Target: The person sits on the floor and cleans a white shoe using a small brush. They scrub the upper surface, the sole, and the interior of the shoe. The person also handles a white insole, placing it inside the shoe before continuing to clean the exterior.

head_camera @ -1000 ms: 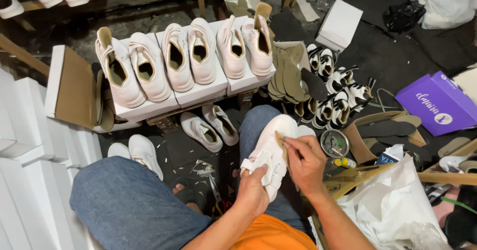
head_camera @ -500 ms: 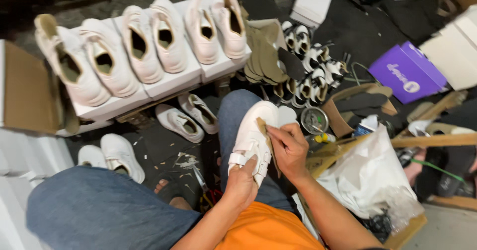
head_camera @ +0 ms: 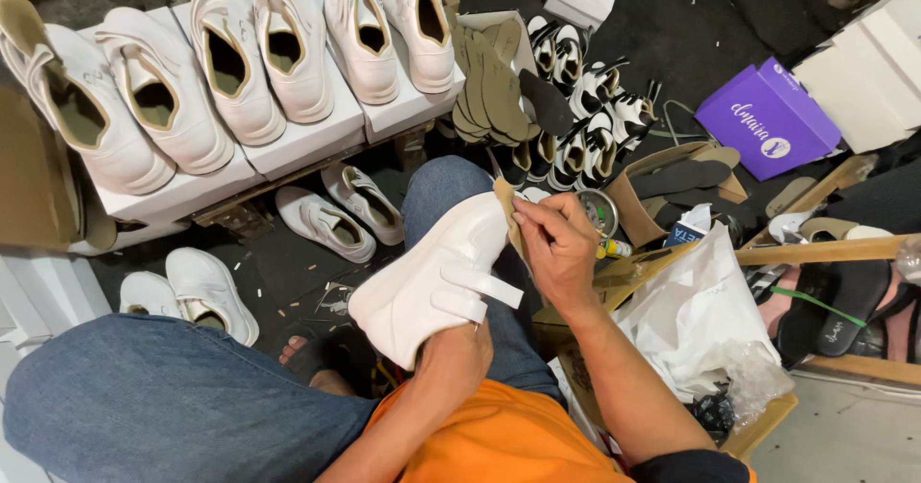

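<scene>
white chunky strapped shoe (head_camera: pixel 436 286) over lap, long axis lower-left to upper-right, sole side up | L hand (head_camera: pixel 459 344) gripping it from beneath, fingers hidden | R hand (head_camera: pixel 556 243) pinched on tan insole piece (head_camera: pixel 506 210) at shoe's upper end | white shoes on white boxes (head_camera: pixel 317 142) ahead; purple box (head_camera: pixel 767 118) right | insole mostly covered.

1 head-worn view, looking steeply down, close over the lap, floor clutter beyond
</scene>
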